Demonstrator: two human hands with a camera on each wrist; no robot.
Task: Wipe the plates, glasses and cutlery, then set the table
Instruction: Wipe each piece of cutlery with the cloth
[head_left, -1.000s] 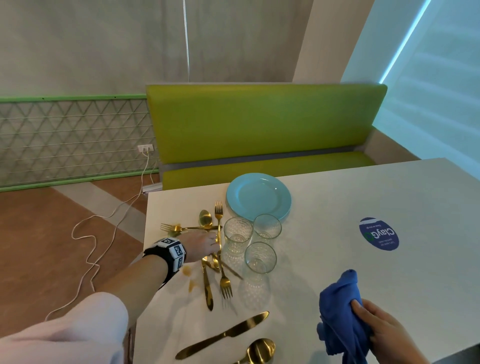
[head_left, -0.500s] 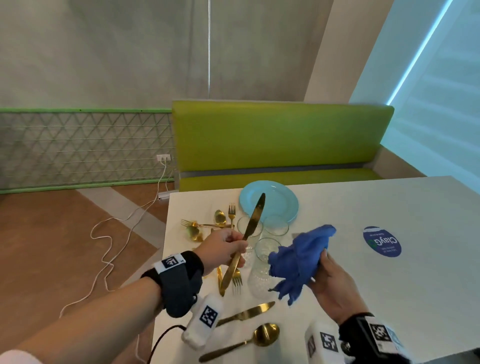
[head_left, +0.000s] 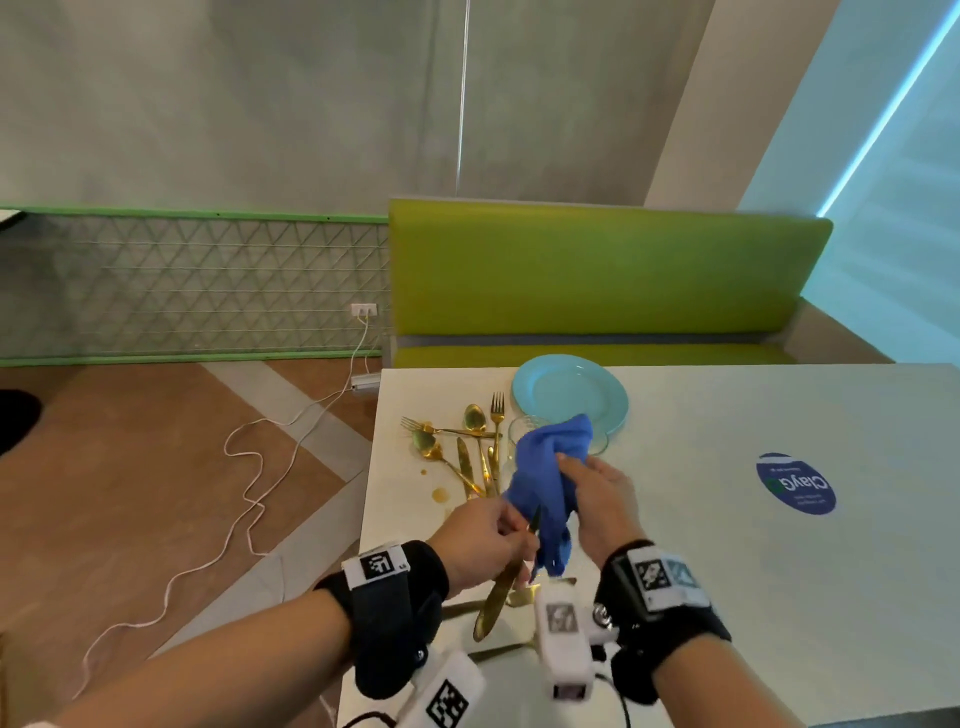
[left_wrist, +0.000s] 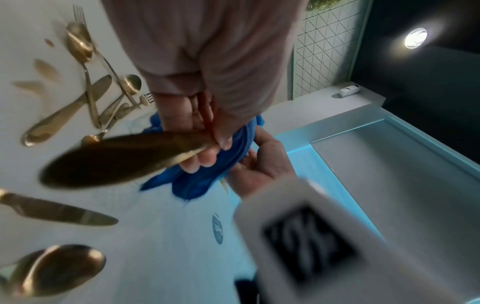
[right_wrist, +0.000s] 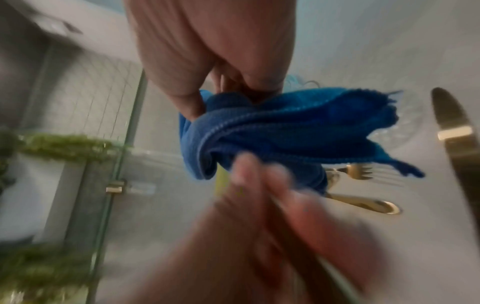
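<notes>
Centre-bottom of head view: left hand (head_left: 480, 540) is pinching gold knife (head_left: 498, 597) mid-shaft; right hand (head_left: 597, 499) fingers are curling blue cloth (head_left: 550, 467) round blade. Knife's prob stiff, slick — gripping handle w/ firm pinch.

The left hand (left_wrist: 197, 115) pinches a gold knife (left_wrist: 116, 156) against the blue cloth (left_wrist: 207, 176).

Gold knife (head_left: 496, 597), blue cloth (head_left: 545, 467), pale turquoise plate (head_left: 569, 389), lime-green bench (head_left: 597, 270), white table (head_left: 753, 571).
</notes>
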